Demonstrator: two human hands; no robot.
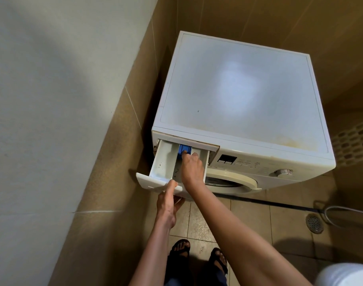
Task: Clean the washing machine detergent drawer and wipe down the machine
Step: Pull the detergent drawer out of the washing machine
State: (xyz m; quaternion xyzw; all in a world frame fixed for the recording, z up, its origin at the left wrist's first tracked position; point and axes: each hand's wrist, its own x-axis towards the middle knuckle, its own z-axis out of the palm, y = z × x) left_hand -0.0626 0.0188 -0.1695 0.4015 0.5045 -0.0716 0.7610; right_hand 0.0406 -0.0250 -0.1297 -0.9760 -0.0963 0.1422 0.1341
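The white washing machine [238, 96] stood in a tiled corner, its left side close to the wall with only a narrow gap, while open tiled floor [259, 219] lay in front and to the right. At the machine's front left corner the detergent drawer [166, 164] was pulled far out, its front edge overhanging the floor. The left hand [168, 205] pinched that front edge, thumb on top, and the right hand [192, 167] reached inside, fingers narrowed, touching the blue insert [184, 149].
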